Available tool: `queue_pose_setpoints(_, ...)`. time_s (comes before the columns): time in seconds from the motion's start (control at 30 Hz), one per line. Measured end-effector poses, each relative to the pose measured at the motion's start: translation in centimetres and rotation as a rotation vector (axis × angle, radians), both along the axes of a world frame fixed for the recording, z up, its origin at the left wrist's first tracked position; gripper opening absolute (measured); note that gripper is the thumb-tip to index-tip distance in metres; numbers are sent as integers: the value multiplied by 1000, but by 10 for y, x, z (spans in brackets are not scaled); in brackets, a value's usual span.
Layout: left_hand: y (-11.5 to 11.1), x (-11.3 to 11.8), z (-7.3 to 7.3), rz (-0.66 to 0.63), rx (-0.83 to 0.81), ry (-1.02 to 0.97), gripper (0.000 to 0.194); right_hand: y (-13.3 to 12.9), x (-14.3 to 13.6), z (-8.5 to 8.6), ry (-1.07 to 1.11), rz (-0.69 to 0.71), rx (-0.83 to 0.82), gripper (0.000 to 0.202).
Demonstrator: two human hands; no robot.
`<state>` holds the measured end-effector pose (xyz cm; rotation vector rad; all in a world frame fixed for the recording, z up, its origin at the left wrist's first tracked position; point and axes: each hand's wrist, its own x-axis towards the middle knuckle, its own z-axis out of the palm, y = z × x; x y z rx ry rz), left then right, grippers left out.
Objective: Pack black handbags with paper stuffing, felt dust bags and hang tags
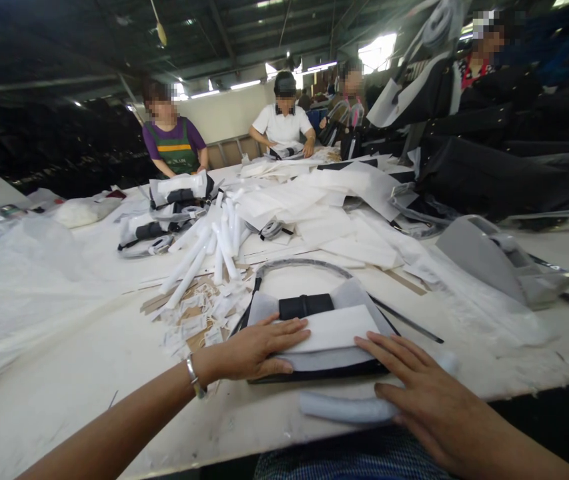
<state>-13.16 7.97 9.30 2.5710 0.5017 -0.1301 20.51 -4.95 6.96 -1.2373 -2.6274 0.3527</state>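
A black handbag [364,366] lies flat on the table in front of me, its plastic-wrapped handle [304,264] arching away at the far side. White foam sheet [337,328] covers most of its front, leaving a black strap piece [305,306] showing. My left hand [259,345] rests flat on the foam at the left, fingers outstretched. At the right edge of the foam, my right hand [417,377] is spread, fingertips touching the sheet. A white foam roll [344,408] lies along the near table edge, partly hidden behind the right hand.
Foam rolls [224,237] and white tags [197,327] lie beyond my left hand. Farther off are wrapped bags [179,193] and loose white sheets [309,207]. A grey bag piece [484,260] and black bags [509,173] are at right. Co-workers [284,123] sit across the table.
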Motion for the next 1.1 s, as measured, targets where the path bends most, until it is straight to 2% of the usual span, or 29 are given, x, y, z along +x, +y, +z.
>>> queue_pose_setpoints(0.17, 15, -3, -4, -84, 109, 28, 66, 0, 2, -4, 0, 12, 39, 26)
queue_pose_setpoints(0.3, 15, 2, 2, -135, 228, 73, 60, 0, 2, -6, -4, 33, 75, 26)
queue_pose_setpoints(0.4, 1, 12, 9, -94, 355, 83, 52, 0, 1, -4, -28, 45, 79, 23)
queue_pose_setpoints(0.47, -13, 20, 11, -63, 420, 84, 57, -1, -1, -3, -32, 41, 80, 21)
queue_pose_setpoints(0.53, -28, 29, 10, -15, 432, 105, 62, -3, -2, -3, -30, 28, 72, 22)
queue_pose_setpoints(0.6, -40, 37, 7, 85, 402, 128, 60, -4, -3, -4, -31, 18, 50, 23)
queue_pose_setpoints(0.67, -51, 44, 0, 207, 385, 121, 63, -5, -3, -4, -34, 15, 23, 25)
queue_pose_setpoints(0.77, -63, 50, -19, 300, 462, 52, 83, -5, -3, -4, -33, 5, -11, 26)
queue_pose_setpoints(0.83, -69, 53, -37, 318, 562, 13, 88, -3, -3, -2, -33, -2, -25, 26)
queue_pose_setpoints(0.97, -73, 54, -68, 345, 778, -5, 83, -5, -7, 1, -38, -16, -7, 28)
queue_pose_setpoints(1.1, -70, 48, -77, 307, 853, -32, 85, -19, -16, -1, 1, -45, 107, 31)
